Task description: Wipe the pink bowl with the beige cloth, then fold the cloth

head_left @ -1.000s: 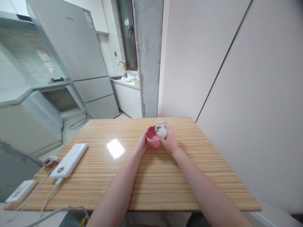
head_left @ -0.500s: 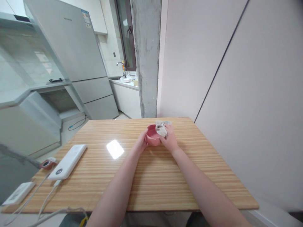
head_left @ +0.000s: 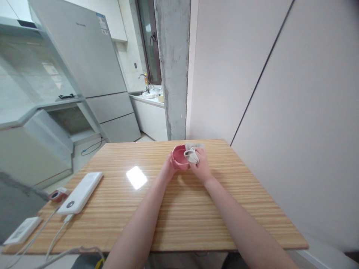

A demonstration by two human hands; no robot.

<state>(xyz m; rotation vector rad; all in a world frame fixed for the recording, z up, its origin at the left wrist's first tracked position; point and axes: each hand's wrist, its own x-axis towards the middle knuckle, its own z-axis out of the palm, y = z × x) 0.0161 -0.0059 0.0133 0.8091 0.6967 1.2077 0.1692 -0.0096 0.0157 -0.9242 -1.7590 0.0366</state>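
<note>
Bright, even daylight, soft and w/o harsh contrast. A white glare patch sits on the wooden table, left of the arms. Faint shadows lie under both arms. Wide-angle lens bends the fridge & walls near the edges; far-left side looks smeared, blurry.

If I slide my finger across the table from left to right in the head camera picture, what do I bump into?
White flat device → small red gadget → white power bank → left hand → pink bowl → beige cloth → right hand.
</note>
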